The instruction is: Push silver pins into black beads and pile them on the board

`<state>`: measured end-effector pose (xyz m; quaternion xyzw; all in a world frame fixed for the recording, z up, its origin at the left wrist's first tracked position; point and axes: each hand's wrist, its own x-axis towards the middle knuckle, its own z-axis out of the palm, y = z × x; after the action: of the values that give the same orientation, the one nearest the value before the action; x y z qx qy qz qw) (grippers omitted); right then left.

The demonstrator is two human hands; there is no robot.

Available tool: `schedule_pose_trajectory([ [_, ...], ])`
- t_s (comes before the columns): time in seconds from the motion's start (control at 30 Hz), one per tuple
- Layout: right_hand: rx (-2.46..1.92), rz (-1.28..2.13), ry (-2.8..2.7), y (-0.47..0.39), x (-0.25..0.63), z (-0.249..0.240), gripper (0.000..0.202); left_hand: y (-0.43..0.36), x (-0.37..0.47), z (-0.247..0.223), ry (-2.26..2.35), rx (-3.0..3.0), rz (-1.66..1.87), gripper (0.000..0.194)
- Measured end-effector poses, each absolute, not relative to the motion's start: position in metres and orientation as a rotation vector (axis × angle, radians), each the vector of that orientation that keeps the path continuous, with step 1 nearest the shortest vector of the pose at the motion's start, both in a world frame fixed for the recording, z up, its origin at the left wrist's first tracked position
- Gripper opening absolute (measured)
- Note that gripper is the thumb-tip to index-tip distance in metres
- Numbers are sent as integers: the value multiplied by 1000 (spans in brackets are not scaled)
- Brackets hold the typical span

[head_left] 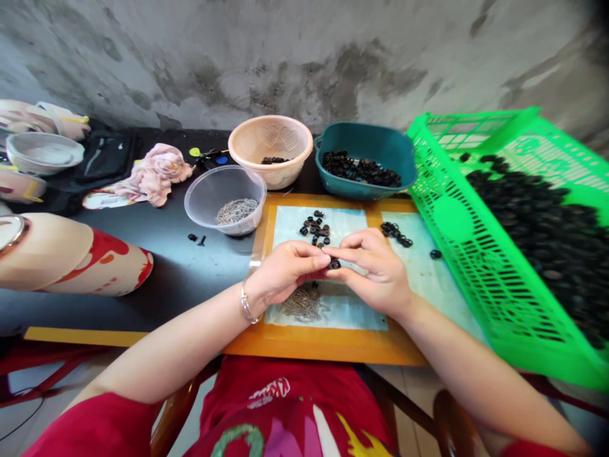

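My right hand [378,270] pinches a small round black plastic part [335,263] between thumb and fingers. My left hand [288,273], a silver bracelet at its wrist, is closed in a pinch against the part's left side; whatever its fingertips grip is hidden. Just beyond the hands lies a loose group of small black parts [314,225] on the pale blue sheet [380,320]. Below my left hand is a pile of thin metal pins [302,303]. More black rings [397,235] lie to the right, with a single one [435,254] apart from them.
A clear bowl [195,203] of metal pins, a peach bowl [238,143] and a teal basin [366,133] with black parts stand behind the board. At right, a green basket [457,222] is heaped with black parts. A large tumbler [71,254] and pink cloth [159,174] are left.
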<state>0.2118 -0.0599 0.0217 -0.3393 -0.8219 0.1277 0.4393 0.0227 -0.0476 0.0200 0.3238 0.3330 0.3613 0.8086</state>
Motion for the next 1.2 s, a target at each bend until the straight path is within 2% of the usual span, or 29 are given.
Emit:
schedule_pose_trajectory([
  [0.2, -868, 306, -1988, -58, 213, 22, 30, -51, 25, 19, 776, 943, 805, 33],
  [0.37, -853, 379, -1953, -57, 216, 23, 26, -53, 25, 18, 735, 1232, 965, 52],
  [0.53, -807, 393, -1950, -56, 215, 20, 25, -56, 25, 19, 802, 1448, 1029, 48],
  [0.87, -765, 353, -1969, -60, 209, 20, 17, -58, 25, 21, 857, 1610, 1048, 26],
  [1.03, -785, 381, -1928, -63, 210, 22, 20, -60, 24, 25, 769, 1585, 1118, 37],
  [1.13, -808, 503, -1886, -64, 208, 21, 25, -58, 22, 24, 720, 1535, 1130, 49],
  [1.2, -850, 595, -1833, -62, 208, 21, 27, -53, 19, 23, 724, 1506, 1126, 48],
])
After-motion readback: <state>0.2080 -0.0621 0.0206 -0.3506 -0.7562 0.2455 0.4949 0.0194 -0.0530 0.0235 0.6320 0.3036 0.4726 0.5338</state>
